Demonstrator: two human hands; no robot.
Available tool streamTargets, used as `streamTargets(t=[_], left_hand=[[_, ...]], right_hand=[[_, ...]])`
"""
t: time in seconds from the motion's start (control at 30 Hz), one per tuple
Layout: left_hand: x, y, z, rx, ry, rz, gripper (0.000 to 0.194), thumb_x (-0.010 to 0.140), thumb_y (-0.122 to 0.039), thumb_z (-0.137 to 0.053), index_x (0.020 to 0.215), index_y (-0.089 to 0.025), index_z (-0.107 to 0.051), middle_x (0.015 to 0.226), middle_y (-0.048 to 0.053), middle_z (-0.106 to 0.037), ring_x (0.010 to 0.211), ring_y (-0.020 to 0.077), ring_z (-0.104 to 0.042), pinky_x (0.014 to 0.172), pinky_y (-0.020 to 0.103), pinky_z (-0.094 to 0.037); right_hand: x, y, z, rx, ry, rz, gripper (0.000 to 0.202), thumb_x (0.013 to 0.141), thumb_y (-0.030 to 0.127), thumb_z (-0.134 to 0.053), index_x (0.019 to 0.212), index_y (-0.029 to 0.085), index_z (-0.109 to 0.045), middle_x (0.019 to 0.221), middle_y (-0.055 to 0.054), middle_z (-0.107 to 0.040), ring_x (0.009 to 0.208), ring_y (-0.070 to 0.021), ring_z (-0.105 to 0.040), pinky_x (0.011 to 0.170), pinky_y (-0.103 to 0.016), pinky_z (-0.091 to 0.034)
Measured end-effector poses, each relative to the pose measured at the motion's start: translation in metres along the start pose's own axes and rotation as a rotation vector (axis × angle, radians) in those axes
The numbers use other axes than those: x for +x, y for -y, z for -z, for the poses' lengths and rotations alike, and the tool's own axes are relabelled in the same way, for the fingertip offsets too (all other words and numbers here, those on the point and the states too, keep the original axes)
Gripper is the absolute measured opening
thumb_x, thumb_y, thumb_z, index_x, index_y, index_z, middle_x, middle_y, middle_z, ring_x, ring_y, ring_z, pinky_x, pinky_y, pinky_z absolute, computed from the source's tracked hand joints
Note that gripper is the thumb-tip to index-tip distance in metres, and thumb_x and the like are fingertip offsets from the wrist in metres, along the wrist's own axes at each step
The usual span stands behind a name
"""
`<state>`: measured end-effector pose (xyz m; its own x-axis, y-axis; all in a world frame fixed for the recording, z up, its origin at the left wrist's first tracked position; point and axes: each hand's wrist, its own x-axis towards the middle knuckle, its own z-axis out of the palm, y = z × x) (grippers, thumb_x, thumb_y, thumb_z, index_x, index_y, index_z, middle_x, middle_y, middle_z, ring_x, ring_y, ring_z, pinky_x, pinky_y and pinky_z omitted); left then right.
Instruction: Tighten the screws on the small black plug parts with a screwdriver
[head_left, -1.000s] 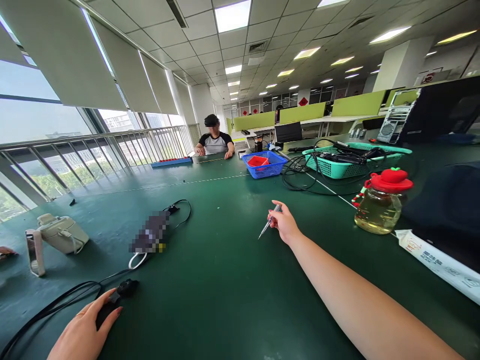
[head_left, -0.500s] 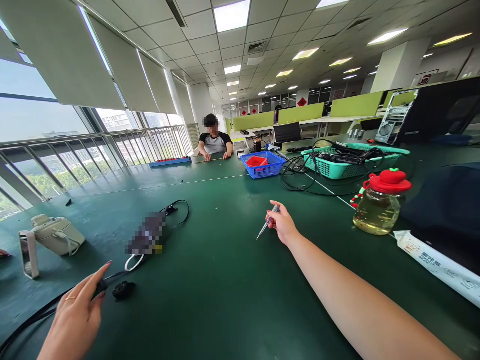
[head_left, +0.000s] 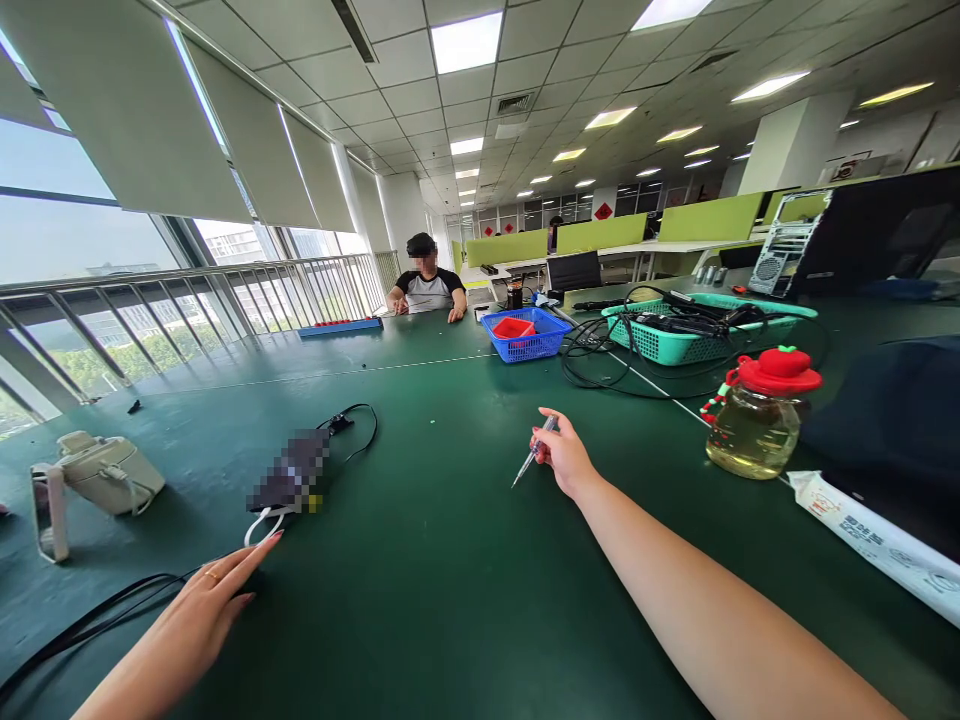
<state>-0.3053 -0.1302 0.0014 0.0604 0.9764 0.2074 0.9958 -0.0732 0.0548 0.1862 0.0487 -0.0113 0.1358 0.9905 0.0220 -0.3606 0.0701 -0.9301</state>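
My right hand [head_left: 564, 455] grips a thin screwdriver [head_left: 534, 452] with a clear handle. Its metal tip points down and left, near the dark green table top [head_left: 420, 610]. At the lower left, my left hand [head_left: 199, 615] has its fingers stretched out, low over the table. Just beyond its fingertips are a white loop [head_left: 259, 522] and a dark flat thing [head_left: 291, 470] that is blurred out. A short black cable [head_left: 367, 410] runs from that thing's far end. Black cables [head_left: 90, 620] pass beside my left hand; whatever lies beneath the palm is hidden.
A beige case [head_left: 112, 475] stands at left. At right are a red-lidded jar [head_left: 757, 425] of yellow liquid, a white packet [head_left: 870, 530] and a green basket [head_left: 667, 345] of black cables. Farther back sit a blue basket [head_left: 521, 347] and a person [head_left: 429, 285].
My left hand has moved right and forward, toward the white loop. The small black object beside it is no longer visible. My right hand stays nearly still with the screwdriver. The person across has raised one hand.
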Motion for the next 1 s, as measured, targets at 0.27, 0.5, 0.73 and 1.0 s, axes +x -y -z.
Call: streamTargets(t=[0.27,0.5,0.73,1.0], left_hand=[[0.003,-0.002,0.004,0.01,0.035,0.099,0.068,0.086,-0.056,-0.041,0.148,-0.027,-0.038,0.136,0.007,-0.061,0.115,0.03,-0.063,0.094,0.039,-0.054],[0.001,-0.008,0.008,0.02,0.017,0.165,0.066,0.086,-0.054,-0.042,0.147,-0.027,-0.04,0.13,0.007,-0.065,0.107,0.0314,-0.067,0.086,0.04,-0.057],[0.005,-0.013,0.009,-0.011,0.024,0.127,0.061,0.084,-0.053,-0.045,0.139,-0.028,-0.051,0.122,0.006,-0.07,0.103,0.0303,-0.069,0.087,0.039,-0.057],[0.005,-0.017,0.007,-0.017,0.018,0.138,0.06,0.085,-0.052,-0.043,0.139,-0.029,-0.052,0.129,0.005,-0.066,0.111,0.0298,-0.066,0.09,0.038,-0.056]], right_hand=[[-0.002,0.002,-0.001,-0.009,0.001,-0.006,0.06,0.06,0.033,-0.069,0.116,0.024,-0.049,0.058,0.008,-0.054,0.045,-0.0093,-0.044,0.05,-0.025,-0.038],[0.001,-0.001,0.0,-0.021,0.014,0.006,0.058,0.061,0.033,-0.069,0.116,0.025,-0.049,0.059,0.008,-0.054,0.045,-0.0093,-0.044,0.049,-0.024,-0.038],[0.001,-0.001,0.0,-0.02,0.01,0.005,0.058,0.061,0.033,-0.07,0.115,0.025,-0.05,0.06,0.008,-0.054,0.046,-0.0096,-0.045,0.049,-0.024,-0.038],[-0.001,0.001,0.0,-0.027,0.013,0.0,0.059,0.062,0.033,-0.068,0.116,0.024,-0.049,0.059,0.008,-0.054,0.046,-0.0096,-0.044,0.051,-0.025,-0.038]])
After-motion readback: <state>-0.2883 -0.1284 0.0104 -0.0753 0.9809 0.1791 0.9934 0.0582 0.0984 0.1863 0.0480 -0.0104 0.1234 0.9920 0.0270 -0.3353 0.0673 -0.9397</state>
